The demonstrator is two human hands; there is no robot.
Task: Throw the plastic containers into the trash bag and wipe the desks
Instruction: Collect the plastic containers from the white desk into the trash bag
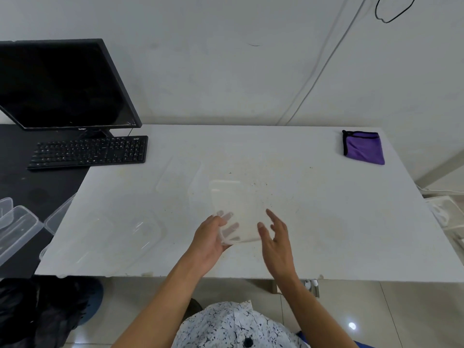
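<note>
Nearest, below both grips, is the person's speckled white shirt (236, 325). Down to the left of the left grip a black bag (37, 312) lies crumpled on the floor, too dark to make out clearly.

The left grip (211, 237) is clamped on the near left corner of a clear plastic container (236, 204). Its thumb lies on the rim, and its fingers are underneath (they show through the plastic). The container is held above the white counter (326, 234), reaching away from the grip. The right grip (275, 237) is spread apart with straight fingers just beside the container's right edge. Whether it touches the plastic I cannot tell.

Left of the left grip, a second clear container (113, 242) sits on the white counter near its front edge. Further left still, more clear tubs (17, 229) rest on a black counter (50, 187) that adjoins the white one.

Beyond the held container, dark specks (253, 183) dot the white surface. Up and left of the grips a flat clear lid (178, 177) lies faint against the white.

Farther off on the left are a black keyboard (88, 151) and, behind it, a dark monitor (65, 84). Far up and right of the right grip, a folded purple cloth (362, 146) lies at the counter's back corner, well apart from both grips.
</note>
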